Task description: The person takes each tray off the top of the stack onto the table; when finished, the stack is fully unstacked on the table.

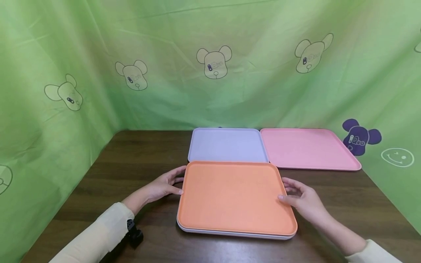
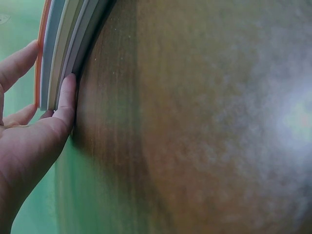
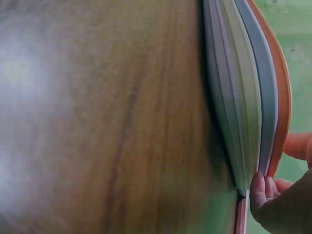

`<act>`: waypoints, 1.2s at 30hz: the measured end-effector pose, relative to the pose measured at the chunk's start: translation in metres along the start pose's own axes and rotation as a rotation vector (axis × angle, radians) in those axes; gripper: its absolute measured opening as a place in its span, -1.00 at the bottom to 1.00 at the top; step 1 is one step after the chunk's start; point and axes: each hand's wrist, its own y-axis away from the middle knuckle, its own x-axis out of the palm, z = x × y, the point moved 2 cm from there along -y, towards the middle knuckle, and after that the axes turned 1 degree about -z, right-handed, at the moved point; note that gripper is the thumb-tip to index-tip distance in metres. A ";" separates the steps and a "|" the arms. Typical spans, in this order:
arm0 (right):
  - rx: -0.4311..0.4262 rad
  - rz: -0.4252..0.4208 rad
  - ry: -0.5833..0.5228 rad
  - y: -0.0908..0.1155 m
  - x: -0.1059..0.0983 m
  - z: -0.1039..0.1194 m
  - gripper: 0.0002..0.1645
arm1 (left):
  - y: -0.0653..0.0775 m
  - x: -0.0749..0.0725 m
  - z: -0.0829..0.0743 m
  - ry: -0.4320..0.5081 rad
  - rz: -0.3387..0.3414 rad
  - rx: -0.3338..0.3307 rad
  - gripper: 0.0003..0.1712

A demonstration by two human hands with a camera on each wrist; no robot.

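Observation:
A stack of rectangular trays stands on the table in front of me, an orange tray on top. In the left wrist view, blue-grey, cream and grey tray edges show beneath the orange one. My left hand is at the stack's left side, its fingers fairly straight and touching the edges at different heights. At the right side my right hand pinches the orange tray's edge, thumb on the rim. Its other fingertips bend against the side below the orange rim.
Behind the stack lies a lavender tray, partly covered by the orange one. A pink tray adjoins it on the right. The dark wood table extends on both sides. A green printed curtain hangs behind and beside it.

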 end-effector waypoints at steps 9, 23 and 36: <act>-0.008 -0.039 0.009 -0.001 0.002 -0.004 -0.27 | -0.001 0.000 -0.001 -0.002 0.014 0.011 0.04; 0.031 -0.038 0.036 -0.001 0.003 -0.006 -0.30 | -0.001 0.000 -0.003 0.009 0.026 0.009 0.04; -0.019 -0.047 0.071 -0.001 0.002 0.002 -0.35 | 0.001 -0.001 -0.001 0.000 0.016 0.005 0.04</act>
